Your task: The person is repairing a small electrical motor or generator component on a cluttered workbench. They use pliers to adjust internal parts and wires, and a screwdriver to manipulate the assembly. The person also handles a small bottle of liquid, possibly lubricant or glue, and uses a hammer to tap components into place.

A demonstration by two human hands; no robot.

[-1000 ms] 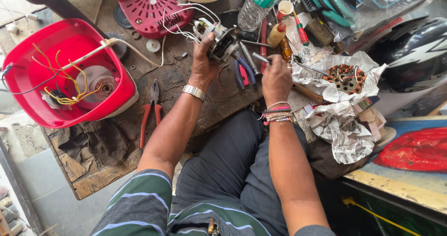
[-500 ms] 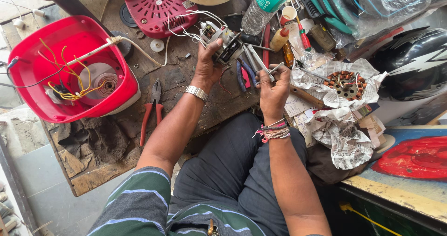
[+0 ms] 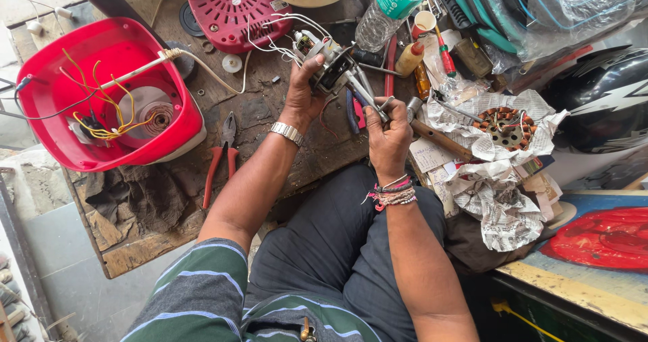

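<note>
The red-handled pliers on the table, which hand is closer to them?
Left. The left hand is up and right of the red-handled pliers, holding a small motor; the right hand is farther right.

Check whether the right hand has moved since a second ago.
Yes. The right hand has shifted toward the small motor held by the left hand, judged against the newspaper-wrapped coil, and now grips a metal tool.

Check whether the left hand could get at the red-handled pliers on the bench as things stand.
Probably yes: the pliers lie uncovered beside the left forearm, but the left hand is gripping the motor assembly and would have to let go first.
</note>
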